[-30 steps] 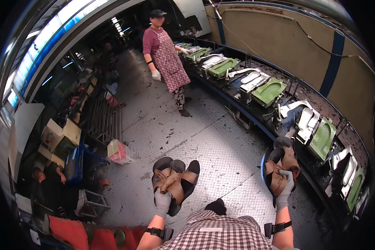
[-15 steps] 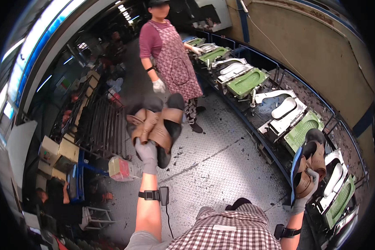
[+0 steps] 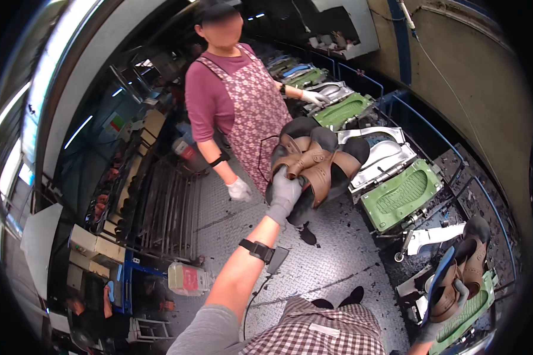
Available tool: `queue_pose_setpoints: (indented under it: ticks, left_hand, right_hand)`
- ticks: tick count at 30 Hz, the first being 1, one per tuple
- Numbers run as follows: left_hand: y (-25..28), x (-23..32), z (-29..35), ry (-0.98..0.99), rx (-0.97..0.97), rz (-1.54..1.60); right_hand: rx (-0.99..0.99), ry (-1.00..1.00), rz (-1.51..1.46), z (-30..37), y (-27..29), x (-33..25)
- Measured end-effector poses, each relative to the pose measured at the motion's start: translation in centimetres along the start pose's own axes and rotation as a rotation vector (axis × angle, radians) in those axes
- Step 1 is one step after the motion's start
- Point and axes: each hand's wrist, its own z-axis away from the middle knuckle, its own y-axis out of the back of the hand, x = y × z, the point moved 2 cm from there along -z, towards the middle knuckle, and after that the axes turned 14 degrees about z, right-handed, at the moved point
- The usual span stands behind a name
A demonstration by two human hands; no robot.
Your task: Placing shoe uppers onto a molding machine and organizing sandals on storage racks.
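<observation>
My left hand [image 3: 285, 194], in a grey glove, is closed around a bunch of several brown sandals [image 3: 321, 188] with black soles. It holds them up in front of the co-worker, beside the row of shoe moulds. At the lower right, my gloved right hand [image 3: 438, 329] grips another cluster of brown sandals [image 3: 472, 267], one showing a blue sole. That cluster hangs over a green mould [image 3: 466, 316] with a textured footbed shape. Another green mould [image 3: 401, 196] and an opened silver mould [image 3: 386, 157] lie just right of the left-hand bunch.
A co-worker in a floral apron [image 3: 251, 100] stands ahead, one white-gloved hand on the mould line. A blue rail [image 3: 485, 195] runs behind the moulds. Dark racks [image 3: 160, 219] and a clear box [image 3: 186, 279] stand on the left. Scraps litter the metal floor [image 3: 331, 269].
My left hand has carried its sandals to the right, toward the moulds. The co-worker appears closer. My right hand, still holding its cluster, sits lower in view.
</observation>
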Motion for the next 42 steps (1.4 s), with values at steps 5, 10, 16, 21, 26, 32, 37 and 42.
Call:
queue_pose_setpoints:
  ticks: [5,10,16,21,26,32,37,42]
  left_hand:
    - [-8.5,-6.2,-17.1,0.079,-0.144,-0.001]
    - [-16.9,-17.2,-33.8,0.092,-0.310,-0.108]
    - [-28.1,-25.1,-39.8,0.017,-0.338,-0.766]
    - [-29.7,-27.4,-39.2,-0.455,-0.137,-0.921]
    - [-29.7,-25.1,-39.5,-0.104,-0.235,-0.652]
    - [-27.5,-29.9,-44.1,0.117,-0.610,-0.039]
    - [-30.7,-13.8,-31.6,-0.220,-0.624,0.152]
    - [-32.5,-8.4,-12.1,0.056,-0.970,0.459]
  right_hand:
    - [0.079,0.083,0.291,-5.4,-8.1,-4.1]
    - [0.342,0.044,0.421,-7.5,-12.6,-1.1]
    - [0.384,-0.287,0.459,-5.9,-15.2,0.4]
    - [0.448,-0.292,0.469,-9.7,-21.9,-6.4]
    - [0.516,-0.418,0.338,-10.9,-24.0,-9.0]
    - [0.506,-0.325,0.531,-9.3,-23.0,-8.9]
    - [0.605,-0.443,0.512,-6.0,-20.6,-10.5]
    - [0.633,-0.349,0.676,-2.3,-16.5,-9.4]
